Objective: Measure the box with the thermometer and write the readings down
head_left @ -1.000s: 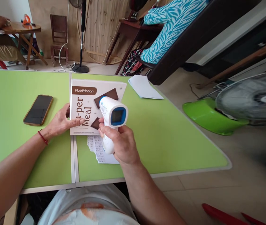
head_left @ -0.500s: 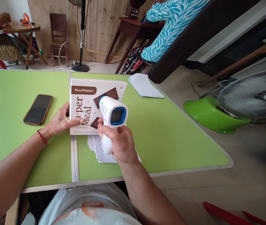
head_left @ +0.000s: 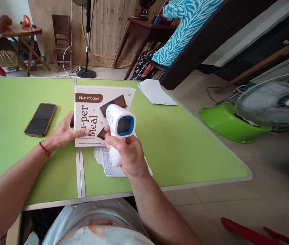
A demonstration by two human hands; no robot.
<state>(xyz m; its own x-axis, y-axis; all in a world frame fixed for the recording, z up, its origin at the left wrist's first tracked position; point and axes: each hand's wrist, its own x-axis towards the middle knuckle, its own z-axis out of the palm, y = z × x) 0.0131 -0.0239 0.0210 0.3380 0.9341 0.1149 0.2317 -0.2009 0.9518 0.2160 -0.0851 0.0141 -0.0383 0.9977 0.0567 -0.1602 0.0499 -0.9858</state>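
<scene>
My left hand (head_left: 66, 131) grips the lower left side of a white and brown NutriMotion box (head_left: 89, 119), its thumb across the front and the other fingers behind. The box is held upright, its printed face turned to me. In my right hand (head_left: 129, 153) is a white and blue infrared thermometer (head_left: 120, 120), grasped by its handle. Its nose points at the box and covers part of the front; its dark screen faces me. Under the box and thermometer lies a sheet of paper (head_left: 106, 161) with writing on it, partly hidden.
A phone (head_left: 40, 119) lies on the green table (head_left: 180, 146), left of my left hand. Folded white papers (head_left: 157, 92) rest near the far edge. Beyond the table are a person in a blue patterned top (head_left: 180, 30), another person at a round table (head_left: 23, 30), and a fan (head_left: 279, 102) at right.
Both hands, the box and the thermometer keep nearly the same pose. The whole view has shifted very slightly.
</scene>
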